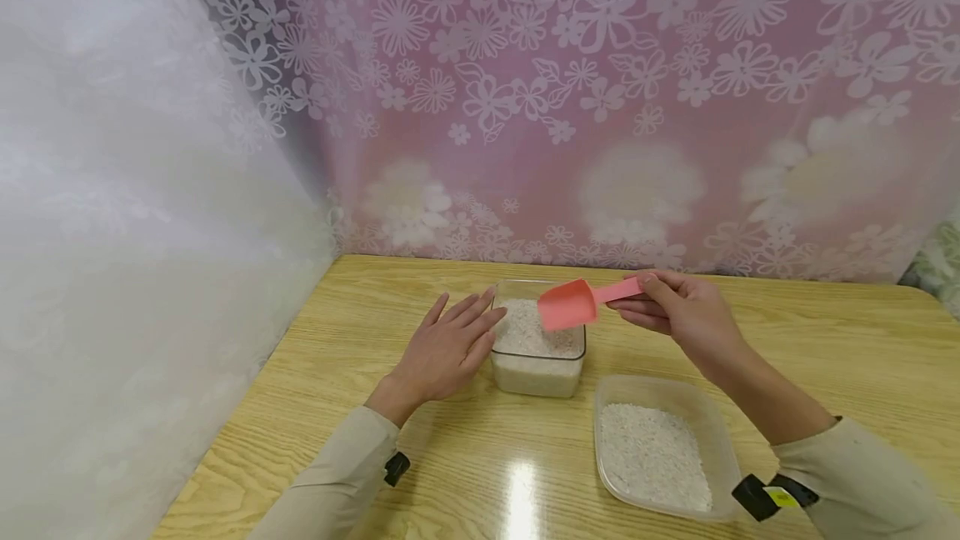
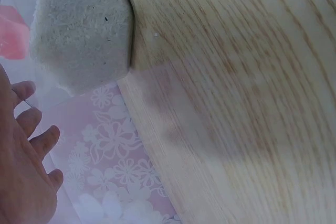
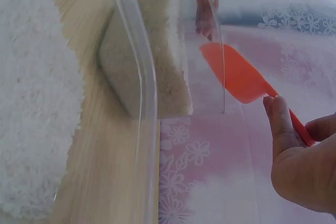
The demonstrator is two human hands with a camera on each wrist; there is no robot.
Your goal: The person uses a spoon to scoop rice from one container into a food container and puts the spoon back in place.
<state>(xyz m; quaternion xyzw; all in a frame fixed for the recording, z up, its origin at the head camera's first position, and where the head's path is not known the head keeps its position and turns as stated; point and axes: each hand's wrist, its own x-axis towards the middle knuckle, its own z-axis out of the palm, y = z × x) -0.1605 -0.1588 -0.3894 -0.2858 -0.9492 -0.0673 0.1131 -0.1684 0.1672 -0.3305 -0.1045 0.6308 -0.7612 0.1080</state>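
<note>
A clear square container (image 1: pixel 538 373) with rice (image 1: pixel 517 319) in it stands mid-table. My left hand (image 1: pixel 450 346) lies at its left side, fingers extended and spread, fingertips at the rim; the left wrist view shows these fingers (image 2: pixel 44 141) beside the see-through wall. With my right hand (image 1: pixel 693 315) I pinch the handle of a pink scoop (image 1: pixel 567 305) between thumb and fingers. The scoop is held over the container, level with its upper part, and no rice shows in its bowl. In the right wrist view the scoop (image 3: pixel 236 74) appears orange-red.
A second, wider translucent plastic container (image 1: pixel 716 432) with rice (image 1: pixel 656 457) stands nearer, at the right, below my right forearm. Both stand on a wood-grain table (image 1: pixel 450 473). A pink flowered curtain (image 1: pixel 525 148) hangs behind the far edge, and pale sheeting (image 1: pixel 150 232) on the left.
</note>
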